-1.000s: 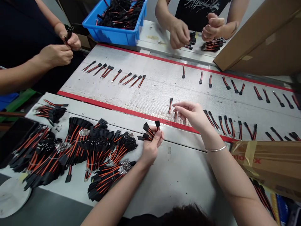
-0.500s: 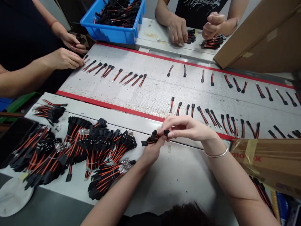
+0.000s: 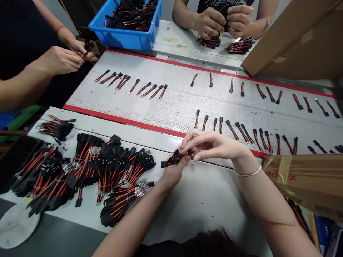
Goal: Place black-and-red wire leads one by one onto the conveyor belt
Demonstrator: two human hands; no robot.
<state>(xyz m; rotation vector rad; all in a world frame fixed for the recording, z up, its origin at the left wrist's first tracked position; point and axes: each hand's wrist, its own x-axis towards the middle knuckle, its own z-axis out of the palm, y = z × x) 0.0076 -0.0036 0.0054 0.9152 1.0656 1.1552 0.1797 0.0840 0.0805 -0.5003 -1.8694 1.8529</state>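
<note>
My left hand (image 3: 174,171) is closed around a few short red-and-black cables with black connectors (image 3: 174,157), just over the near white ledge. Against it, my right hand (image 3: 207,144) has its fingers bent over the same cables, near a black connector end (image 3: 190,151); whether it pinches one is hidden. Tied bundles of such cables (image 3: 115,171) lie to the left of my left hand. Beyond my hands, single cables (image 3: 205,122) lie spaced out in rows on the grey belt (image 3: 177,103) with red edges.
A blue bin (image 3: 128,37) full of cables stands at the back left. Another person's hands (image 3: 63,59) are at the left, and a further person's hands (image 3: 225,21) across the belt. Cardboard boxes (image 3: 302,178) (image 3: 289,43) stand at the right.
The person at the left has drawn a hand back from the belt with a cable. The person across has brought both hands together, raised. My right thumb has shifted slightly off the connector.
</note>
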